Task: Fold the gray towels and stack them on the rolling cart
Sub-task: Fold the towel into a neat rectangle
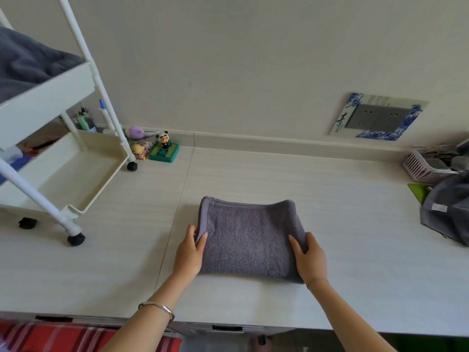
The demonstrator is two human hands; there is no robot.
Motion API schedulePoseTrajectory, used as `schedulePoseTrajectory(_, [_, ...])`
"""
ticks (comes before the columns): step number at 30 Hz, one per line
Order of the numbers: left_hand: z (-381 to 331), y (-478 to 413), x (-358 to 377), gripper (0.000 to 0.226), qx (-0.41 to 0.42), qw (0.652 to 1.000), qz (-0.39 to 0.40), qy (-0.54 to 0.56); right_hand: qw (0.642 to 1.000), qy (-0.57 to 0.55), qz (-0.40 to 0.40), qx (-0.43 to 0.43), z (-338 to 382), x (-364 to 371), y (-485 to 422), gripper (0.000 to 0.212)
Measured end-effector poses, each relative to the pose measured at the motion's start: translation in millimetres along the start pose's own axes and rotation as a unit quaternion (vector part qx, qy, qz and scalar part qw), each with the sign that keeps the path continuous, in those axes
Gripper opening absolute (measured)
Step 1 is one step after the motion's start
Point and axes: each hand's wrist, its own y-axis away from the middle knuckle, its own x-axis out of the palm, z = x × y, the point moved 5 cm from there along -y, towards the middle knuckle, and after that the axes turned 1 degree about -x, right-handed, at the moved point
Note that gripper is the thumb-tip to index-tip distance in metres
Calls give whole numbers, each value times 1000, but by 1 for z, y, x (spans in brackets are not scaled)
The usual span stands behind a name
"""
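A left hand point(189, 250) and right hand point(308, 257) are gripping opposite edges of a folded gray towel point(250, 237) lying on a pale wood-grain table point(330, 189), a white rolling cart point(63, 174) standing at left, a cream wall point(253, 59) behind.

Light: bright, soft, even, perhaps from the right of the fingers point(202, 238) | shadow: faint strip under towel point(248, 237) edge, wrist side of fingers | distortion: cart point(50, 97) posts bow far left of fingers | focus: slightly soft throughout
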Motion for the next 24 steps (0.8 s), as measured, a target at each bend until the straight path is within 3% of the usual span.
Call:
schedulePoseTrajectory(4, [1,1,5,19,11,1000,7,-25,999,-36,-24,-15,-5,-5,10,28])
schedulePoseTrajectory(8, [0,3,1,24,-10,999,-19,-29,999,-41,10,9,-5,-4,10,19])
schedulePoseTrajectory(10, [-10,4,-6,35,-17,995,-68,-67,999,9,-26,-22,1,-10,5,39])
schedulePoseTrajectory(11, [-19,3,-6,46,3,991,-89,-95,996,49,-49,-62,11,-11,3,48])
schedulePoseTrajectory(13, [-49,-1,3,58,125,972,-112,-165,979,117,-56,-155,42,-2,4,51])
schedulePoseTrajectory(14, [-65,-3,13,58,185,956,-104,-201,969,148,-36,-193,56,11,4,49])
schedulePoseTrajectory(16, [-85,-7,38,61,225,939,-28,-257,950,207,14,-233,75,40,7,58])
schedulePoseTrajectory(19, [-76,-10,75,61,185,922,89,-327,936,269,80,-214,63,70,4,75])
schedulePoseTrajectory(24, [-48,-20,84,76,155,920,73,-354,928,286,107,-214,28,64,-5,69])
